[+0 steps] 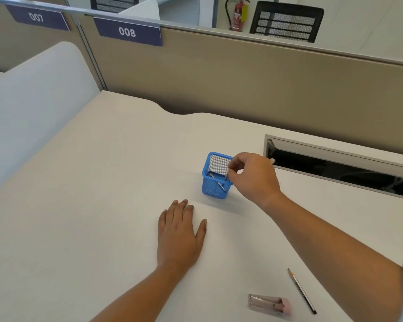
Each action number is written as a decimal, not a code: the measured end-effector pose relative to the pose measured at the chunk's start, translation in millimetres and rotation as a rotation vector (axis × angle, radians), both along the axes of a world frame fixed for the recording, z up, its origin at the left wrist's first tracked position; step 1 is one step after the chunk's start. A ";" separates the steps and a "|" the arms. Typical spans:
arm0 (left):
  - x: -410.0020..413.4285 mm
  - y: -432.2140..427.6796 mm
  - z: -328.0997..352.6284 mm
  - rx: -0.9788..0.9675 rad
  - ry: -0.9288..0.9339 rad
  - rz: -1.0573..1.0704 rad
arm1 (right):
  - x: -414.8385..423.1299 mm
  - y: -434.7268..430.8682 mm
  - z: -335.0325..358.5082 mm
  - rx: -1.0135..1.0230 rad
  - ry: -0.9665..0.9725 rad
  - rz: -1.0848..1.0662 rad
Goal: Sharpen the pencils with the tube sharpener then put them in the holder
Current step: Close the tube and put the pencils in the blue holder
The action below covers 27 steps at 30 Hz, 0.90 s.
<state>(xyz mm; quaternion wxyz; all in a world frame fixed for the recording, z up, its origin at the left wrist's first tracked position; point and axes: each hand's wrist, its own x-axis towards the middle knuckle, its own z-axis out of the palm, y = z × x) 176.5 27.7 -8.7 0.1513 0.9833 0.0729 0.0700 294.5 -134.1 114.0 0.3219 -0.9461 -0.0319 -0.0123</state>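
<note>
Blue holder [210, 189] — pencil [221, 186] inside, second pencil [226, 176] pinched.

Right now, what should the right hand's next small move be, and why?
Probably let go: the right hand pinches a pencil whose lower end is already inside the blue mesh holder, beside another pencil.

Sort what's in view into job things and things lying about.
Job: blue holder, held pencil in right hand, pencil already inside, loose pencil, pink sharpener.
Lying about: fire extinguisher, mesh chair, 008 sign, desk cable slot.
</note>
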 end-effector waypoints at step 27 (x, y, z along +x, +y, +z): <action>0.8 -1.0 1.5 0.008 -0.013 0.001 | -72.8 -87.4 -21.1 0.077 0.119 -0.191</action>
